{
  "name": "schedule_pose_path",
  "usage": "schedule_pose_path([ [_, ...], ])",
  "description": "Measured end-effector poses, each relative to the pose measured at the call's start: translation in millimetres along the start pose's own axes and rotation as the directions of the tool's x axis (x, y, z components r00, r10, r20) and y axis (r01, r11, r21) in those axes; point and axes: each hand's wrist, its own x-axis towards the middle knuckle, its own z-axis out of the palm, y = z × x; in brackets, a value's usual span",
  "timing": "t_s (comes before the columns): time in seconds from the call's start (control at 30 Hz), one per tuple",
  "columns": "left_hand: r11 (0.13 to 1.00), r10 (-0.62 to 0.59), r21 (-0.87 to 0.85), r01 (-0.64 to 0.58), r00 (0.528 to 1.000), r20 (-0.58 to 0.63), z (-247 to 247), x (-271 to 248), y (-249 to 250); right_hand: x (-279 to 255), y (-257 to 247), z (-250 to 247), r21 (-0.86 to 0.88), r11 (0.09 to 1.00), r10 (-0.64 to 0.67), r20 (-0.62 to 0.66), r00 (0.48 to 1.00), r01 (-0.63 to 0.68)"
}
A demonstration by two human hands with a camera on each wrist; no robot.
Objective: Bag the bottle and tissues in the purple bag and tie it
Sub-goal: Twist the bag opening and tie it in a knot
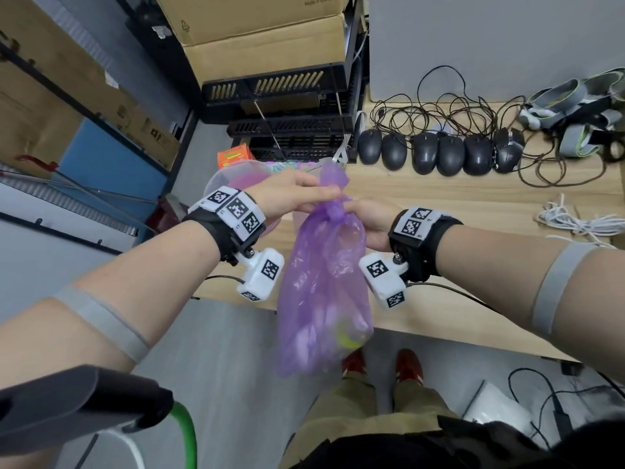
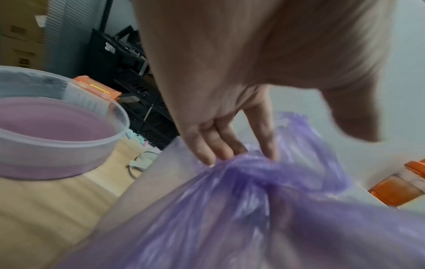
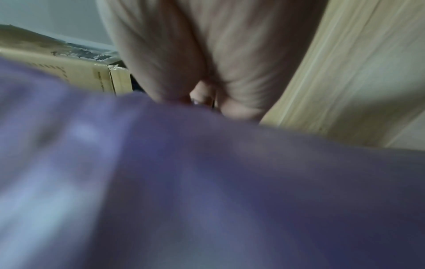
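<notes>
The see-through purple bag (image 1: 321,292) hangs in the air at the table's near edge, its neck twisted into a knot (image 1: 333,211). Pale tissues (image 1: 304,336) and a bottle with a yellow-green end (image 1: 350,340) show through its bottom. My left hand (image 1: 297,194) pinches the bag's free top end just above the knot; in the left wrist view its fingertips (image 2: 211,158) press into the gathered plastic (image 2: 253,172). My right hand (image 1: 367,221) grips the neck from the right. The blurred bag (image 3: 184,182) fills the right wrist view, below my right hand (image 3: 202,98).
A clear plastic tub (image 1: 233,181) with pink inside stands behind my left hand (image 2: 57,127). Several black mice (image 1: 439,154) and tangled cables lie on the wooden table (image 1: 456,204). Black crates (image 1: 287,123) and cardboard boxes stand beyond. A white cable (image 1: 571,221) lies right.
</notes>
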Motion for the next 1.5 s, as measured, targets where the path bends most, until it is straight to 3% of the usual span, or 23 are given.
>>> schedule_pose_path([
  [0.07,0.999,0.024,-0.034,-0.023,1.000,0.009,-2,-2,-13,-2,-5,-3,0.045,0.999,0.020,-0.037,0.999,-0.018],
  [0.13,0.980,-0.077,0.190,0.065,0.995,0.056,2,-1,-32,-3,-10,-4,0.083,0.995,0.060,-0.050,0.997,-0.056],
  [0.2,0.939,-0.081,0.339,0.049,0.994,0.080,21,3,-51,-8,-15,0,0.041,0.997,0.074,-0.098,0.992,-0.071],
  [0.37,0.992,0.108,-0.072,-0.107,0.994,0.010,65,23,-63,-12,-20,2,-0.063,0.998,0.006,-0.308,0.951,-0.027],
  [0.43,0.997,0.023,-0.067,-0.027,0.998,-0.050,70,28,-68,-10,-25,-1,-0.026,1.000,0.003,-0.281,0.960,-0.010],
  [0.57,0.982,-0.107,0.142,0.124,0.987,-0.121,73,34,-84,4,-32,-8,0.110,0.994,0.017,-0.365,0.931,0.025],
  [0.67,0.979,-0.092,0.179,0.097,0.995,-0.037,73,28,-79,9,-33,-17,0.329,0.933,-0.016,-0.357,0.934,0.142],
  [0.77,0.983,-0.088,0.167,0.081,0.995,0.040,71,23,-75,12,-37,-22,0.356,0.913,-0.052,-0.388,0.920,0.201],
  [0.83,0.982,-0.117,0.151,0.113,0.993,0.023,71,22,-76,14,-38,-29,0.252,0.946,-0.059,-0.488,0.871,0.205],
  [0.93,0.978,-0.141,0.161,0.134,0.990,0.032,71,18,-78,19,-38,-51,-0.043,0.996,-0.086,-0.607,0.790,0.076],
  [0.97,0.976,-0.135,0.175,0.129,0.991,0.023,70,20,-80,18,-38,-55,-0.067,0.996,-0.086,-0.605,0.791,0.057],
  [1.1,0.965,-0.197,0.155,0.213,0.974,-0.110,67,27,-81,-11,-37,-36,0.144,0.979,-0.090,-0.317,0.944,0.142],
  [1.17,0.964,-0.217,0.125,0.236,0.964,-0.151,65,27,-77,-22,-32,-24,-0.134,0.981,-0.166,-0.183,0.969,0.143],
  [1.2,0.967,-0.210,0.115,0.229,0.965,-0.156,64,25,-75,-23,-28,-22,-0.340,0.934,-0.165,-0.144,0.976,0.108],
  [1.27,0.977,-0.175,0.102,0.189,0.976,-0.133,61,24,-73,-24,-17,-18,-0.653,0.757,-0.070,-0.131,0.989,-0.033],
  [1.3,0.982,-0.158,0.085,0.168,0.981,-0.115,61,23,-74,-20,-11,-18,-0.715,0.695,-0.047,-0.151,0.987,-0.076],
  [1.4,0.986,-0.116,0.118,0.121,0.992,-0.047,62,22,-76,-6,-4,-23,-0.734,0.678,-0.251,-0.293,0.923,-0.049],
  [1.5,0.944,-0.162,0.295,0.145,0.986,0.034,65,17,-80,7,-11,-29,-0.635,0.773,-0.326,-0.409,0.852,-0.009],
])
